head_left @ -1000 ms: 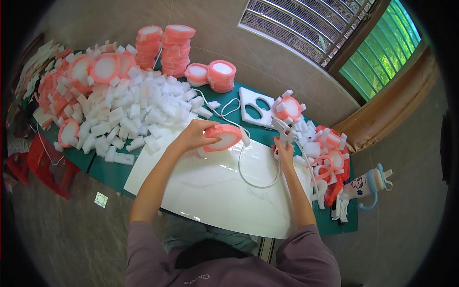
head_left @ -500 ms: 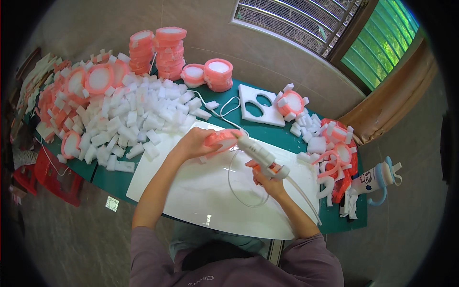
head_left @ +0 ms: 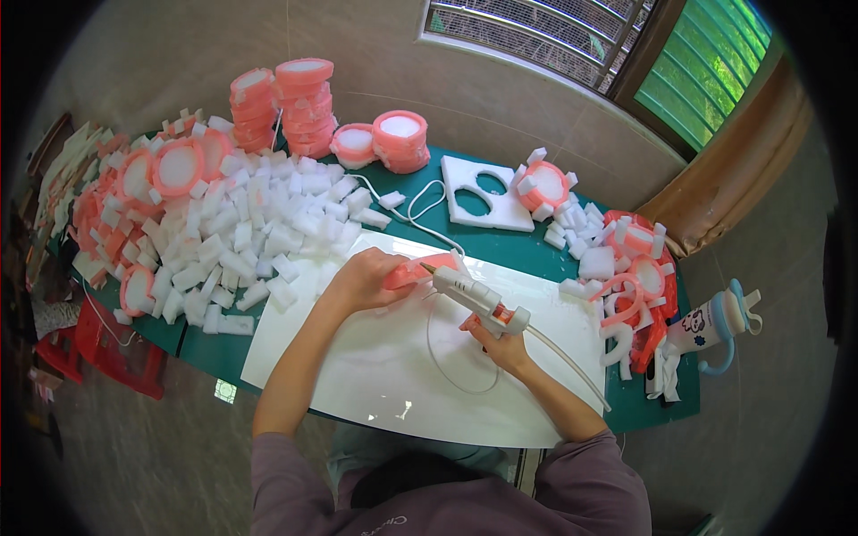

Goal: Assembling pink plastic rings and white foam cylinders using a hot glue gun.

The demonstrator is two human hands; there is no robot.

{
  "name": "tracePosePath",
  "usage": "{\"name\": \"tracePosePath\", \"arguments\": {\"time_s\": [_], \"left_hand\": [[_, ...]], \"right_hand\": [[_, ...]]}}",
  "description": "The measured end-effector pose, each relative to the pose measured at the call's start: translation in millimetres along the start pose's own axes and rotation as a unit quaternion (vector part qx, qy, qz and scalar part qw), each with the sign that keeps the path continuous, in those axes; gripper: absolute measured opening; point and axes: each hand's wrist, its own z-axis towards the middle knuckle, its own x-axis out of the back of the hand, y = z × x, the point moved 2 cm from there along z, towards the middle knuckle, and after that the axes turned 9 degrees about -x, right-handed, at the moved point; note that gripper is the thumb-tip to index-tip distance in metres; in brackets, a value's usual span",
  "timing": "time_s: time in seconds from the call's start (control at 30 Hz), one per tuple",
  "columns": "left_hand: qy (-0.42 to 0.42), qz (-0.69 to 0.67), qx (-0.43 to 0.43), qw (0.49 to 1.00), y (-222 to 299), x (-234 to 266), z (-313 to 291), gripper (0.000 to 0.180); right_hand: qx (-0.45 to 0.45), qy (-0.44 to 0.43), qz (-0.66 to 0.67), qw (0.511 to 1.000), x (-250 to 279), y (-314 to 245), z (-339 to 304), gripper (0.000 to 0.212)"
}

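The left hand is pinching a pink foam piece at its left end. The pink foam piece is sitting up in the air over the far part of a shiny white board. The right hand is wrapping around the handle of a white glue gun. The gun is pointing up and left, and its tip is hovering right at the pink foam piece; I cannot tell if they are touching. A cord is coming out of the back of the gun.

The white board is lying on a green worktop. To the left, a big heap of white foam bits is spreading out. Behind it, two tall stacks of pink rounds are standing. A white foam square with two holes is lying near the back. A bottle is standing at the right side.
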Motion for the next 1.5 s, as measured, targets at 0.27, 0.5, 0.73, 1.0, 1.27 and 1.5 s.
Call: {"name": "tracePosePath", "arguments": {"time_s": [0.27, 0.5, 0.73, 1.0, 1.27, 1.5], "left_hand": [[-0.002, 0.012, 0.001, 1.000, -2, -2, -1, 0.024], [0.004, -0.006, 0.006, 1.000, 1, 2, 0, 0.022], [0.011, 0.008, 0.018, 1.000, -3, 4, -3, 0.020], [0.005, 0.026, 0.032, 0.999, -9, 3, -5, 0.021], [-0.007, 0.024, 0.048, 0.999, -2, 6, -1, 0.027], [0.055, 0.034, 0.050, 0.997, -9, 7, -4, 0.023]], "right_hand": [[-0.032, 0.008, 0.038, 0.999, -1, -2, -1, 0.018], [0.034, 0.074, 0.042, 0.996, -4, 4, 0, 0.016], [-0.024, 0.030, 0.022, 0.999, -1, 2, -1, 0.018], [-0.008, 0.017, 0.004, 1.000, 0, 1, 0, 0.014], [0.003, 0.001, -0.040, 0.999, -2, -7, -3, 0.014], [-0.023, 0.039, -0.054, 0.997, 2, -12, -8, 0.014]]}}
